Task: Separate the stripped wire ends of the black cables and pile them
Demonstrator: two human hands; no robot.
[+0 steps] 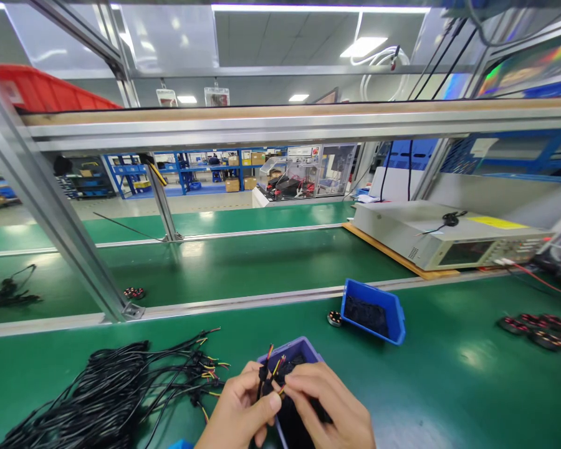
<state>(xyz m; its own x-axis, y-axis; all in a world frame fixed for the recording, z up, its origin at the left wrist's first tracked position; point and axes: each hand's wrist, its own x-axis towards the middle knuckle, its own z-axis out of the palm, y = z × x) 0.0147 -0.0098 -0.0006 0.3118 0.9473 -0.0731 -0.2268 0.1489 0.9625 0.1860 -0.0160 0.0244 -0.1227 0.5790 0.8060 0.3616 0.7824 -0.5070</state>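
My left hand is closed around several black cables, whose stripped ends show red, yellow and black wires pointing up and away. Thumb and fingers of my right hand pinch at the coloured wire end of one cable, close to my left thumb. Both hands are over a purple-blue bin with small black parts inside, too dark to make out. To the left lies a big pile of black cables, its coloured wire ends turned toward the bin.
A blue bin of black pieces stands beyond my hands, with a round motor beside it. More motors lie at the right. A grey test instrument rests behind them. A metal post and shelf beam frame the bench.
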